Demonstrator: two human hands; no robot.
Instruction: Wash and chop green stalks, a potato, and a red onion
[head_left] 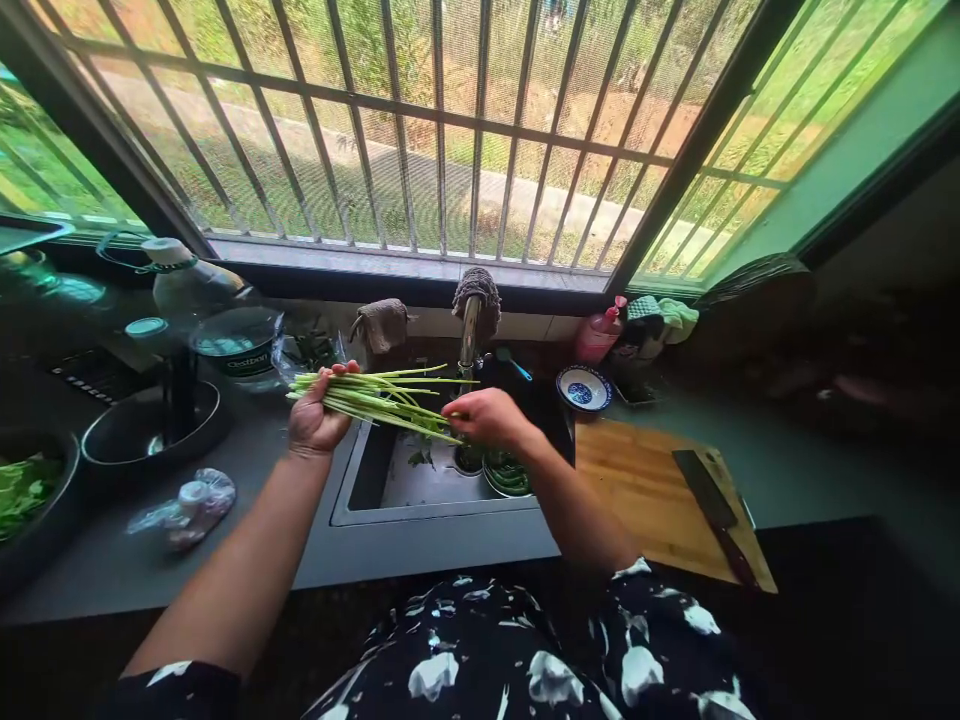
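Left hand [315,420] wrapped tight around a bunch of green stems [375,395], held up over the left edge of the sink [420,480], stems fanning out rightward toward the tap [470,330]. Right hand [487,415] pinching the far end of a stem or two, fingers closed on the tips, right above the basin. A few leaf scraps down in the sink bottom, plus a small bowl of greens [506,475] just under the right hand.

On the counter [247,470] to the left: a dark pan [150,430], a crumpled plastic bag [187,505], a tub with a printed label [240,345], and a bowl of leafy greens [26,490] at the far edge. To the right of the sink: wooden cutting board [645,490] with a cleaver [712,510] lying on it, blade flat. Little blue-and-white dish [583,388] behind the board, pink bottle [600,335] by the sill. Barred window [420,130] straight ahead, greenery outside.
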